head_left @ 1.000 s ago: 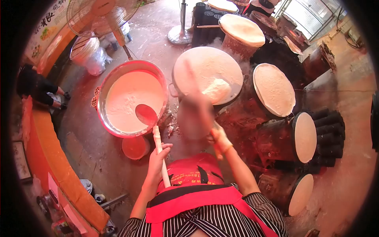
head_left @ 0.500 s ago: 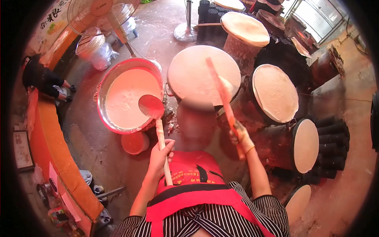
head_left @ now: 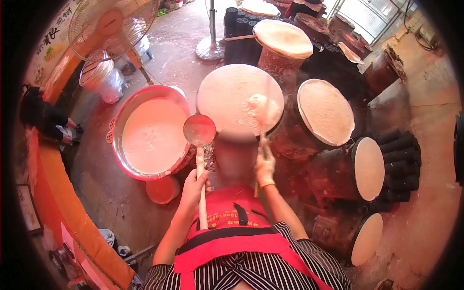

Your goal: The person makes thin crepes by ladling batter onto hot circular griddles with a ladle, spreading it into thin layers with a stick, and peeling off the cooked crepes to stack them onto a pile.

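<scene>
My left hand point(head_left: 194, 187) is closed around the pale wooden handle of a ladle point(head_left: 199, 129), whose round bowl hangs between a wide metal basin point(head_left: 116, 145) of batter point(head_left: 157, 137) and the griddle. My gloved right hand point(head_left: 265, 168) grips a long wooden spreader point(head_left: 266, 108), smeared by motion. The spreader's far end lies over the round griddle point(head_left: 217, 92), which is coated with a pale layer. Beside the blade sits a ragged lump of batter point(head_left: 256, 101) on the griddle's right side.
Several more round griddles on drum stoves curve along my right, one with a pale pancake point(head_left: 325, 111). Black coal cylinders point(head_left: 401, 164) are stacked beyond them. A red bucket point(head_left: 163, 189) stands below the basin. A fan point(head_left: 112, 24) and a person in dark clothes point(head_left: 43, 113) are leftward.
My right hand has moved left and inward, turning the spreader nearly upright. The ladle has shifted slightly right, away from the basin. The whole view has turned a little.
</scene>
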A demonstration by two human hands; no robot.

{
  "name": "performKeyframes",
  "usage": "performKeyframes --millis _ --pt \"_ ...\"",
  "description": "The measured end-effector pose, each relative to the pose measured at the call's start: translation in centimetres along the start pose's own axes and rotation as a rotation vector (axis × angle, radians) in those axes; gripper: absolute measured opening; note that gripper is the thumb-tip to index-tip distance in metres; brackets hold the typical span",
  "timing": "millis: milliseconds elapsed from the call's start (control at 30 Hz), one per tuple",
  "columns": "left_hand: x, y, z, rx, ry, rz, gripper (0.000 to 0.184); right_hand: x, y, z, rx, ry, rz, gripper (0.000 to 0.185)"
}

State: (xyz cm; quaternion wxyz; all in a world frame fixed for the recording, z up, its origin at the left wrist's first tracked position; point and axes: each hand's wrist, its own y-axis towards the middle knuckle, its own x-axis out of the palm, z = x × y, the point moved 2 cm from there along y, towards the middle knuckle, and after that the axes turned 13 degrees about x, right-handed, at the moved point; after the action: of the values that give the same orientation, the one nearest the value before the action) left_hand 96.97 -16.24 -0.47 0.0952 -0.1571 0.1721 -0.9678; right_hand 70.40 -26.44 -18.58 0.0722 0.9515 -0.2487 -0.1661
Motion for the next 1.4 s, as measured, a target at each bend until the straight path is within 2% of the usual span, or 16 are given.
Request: performKeyframes --millis 33,100,167,233,267,400,567,667,867,1100,1167,1233,1300,1333,1367,1400 --pt "-0.2 0.0 0.1 -0.004 -0.001 -0.01 0.018 0.2 0.1 -2.8 0.0 -0.007 0.008 0.043" --pt "-0.5 0.2 0.7 -0.086 -0.11 -0.062 0.016 1.0 0.5 -8.1 0.726 0.346 -0.456 0.041" --pt "-1.0 -0.2 1.2 -0.126 -0.123 -0.084 0.017 0.4 1.4 -3.6 0.469 0.28 -0.321 0.04" --pt "-1.4 0.3 1.6 -0.148 -0.145 -0.107 0.018 -1.0 -0.1 -4.3 0.582 0.495 -0.069 0.04" --pt "-1.7 0.3 1.4 -0.164 -0.131 -0.113 0.018 -1.2 -0.9 -6.5 0.758 0.637 -0.104 0.041" --pt "-2.4 0.5 0.7 -0.208 -0.104 -0.134 0.017 -0.3 0.8 -7.3 0.717 0.376 -0.334 0.04" --pt "-2.5 1.6 1.3 -0.209 -0.093 -0.176 0.012 -1.3 4.5 -7.5 0.733 0.398 -0.199 0.038" --pt "-2.9 6.1 0.2 -0.154 -0.019 -0.202 0.014 -4.2 0.4 -9.3 0.813 0.235 -0.491 0.038" --pt "-0.1 18.4 -3.1 0.023 0.329 -0.272 0.014 -4.0 -4.9 -7.5 0.805 0.369 -0.16 0.041" --pt "5.9 18.9 -2.7 -0.16 0.061 -0.157 0.006 1.5 -7.0 -11.0 1.131 0.636 -0.555 0.043" --pt "4.1 17.0 3.9 -0.806 -1.032 -0.303 0.013 0.0 -5.5 -12.9 1.079 0.611 -0.557 0.042" --pt "0.7 14.5 6.4 -0.57 -0.598 -0.493 0.011 -2.1 -3.0 -15.8 0.884 0.442 -0.376 0.04" --pt "-0.8 12.0 8.0 -0.512 -0.462 -0.472 0.011 -2.4 -1.5 -13.4 0.992 0.556 -0.164 0.04" --pt "-1.8 11.3 8.2 -0.452 -0.341 -0.441 0.012 -2.2 -2.5 -11.4 0.956 0.336 -0.271 0.041" --pt "-2.7 11.2 8.3 -0.453 -0.337 -0.439 0.012 0.0 -4.6 -6.6 0.494 0.12 -0.199 0.042" --pt "-3.4 11.4 8.5 -0.519 -0.309 -0.415 0.012 0.2 -6.7 -8.5 0.485 -0.009 -0.307 0.041"
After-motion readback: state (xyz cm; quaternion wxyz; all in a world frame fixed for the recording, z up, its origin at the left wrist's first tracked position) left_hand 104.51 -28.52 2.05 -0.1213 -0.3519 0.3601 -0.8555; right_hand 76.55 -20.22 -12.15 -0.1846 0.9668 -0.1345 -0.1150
